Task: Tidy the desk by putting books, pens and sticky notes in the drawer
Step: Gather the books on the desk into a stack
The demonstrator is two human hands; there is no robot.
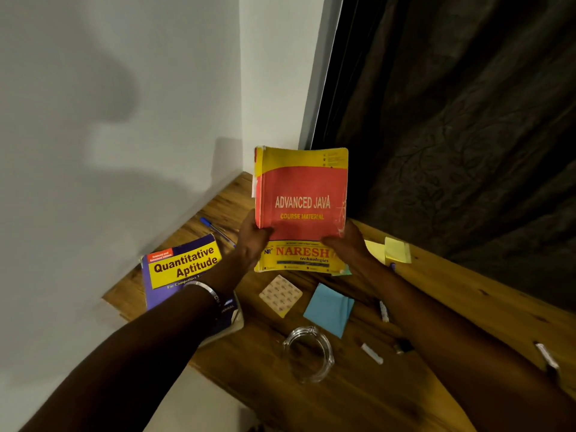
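Both hands hold a red and yellow "Advanced Java" book (301, 194) upright above the wooden desk (358, 394). My left hand (253, 241) grips its lower left edge and my right hand (346, 244) its lower right edge. A purple "Quantitative Aptitude" book (179, 269) lies flat at the left, partly under my left forearm. A blue pen (216, 230) rests near the wall behind it. Blue sticky notes (328, 308) lie in the middle, yellow sticky notes (396, 250) at the right. No drawer is in view.
A clear glass ashtray (308, 353) stands near the front. A patterned pad (280, 295) lies beside the blue notes. Small white pieces (371, 353) and pens (384, 310) are scattered to the right. A dark curtain (467, 120) hangs behind the desk; a white wall is on the left.
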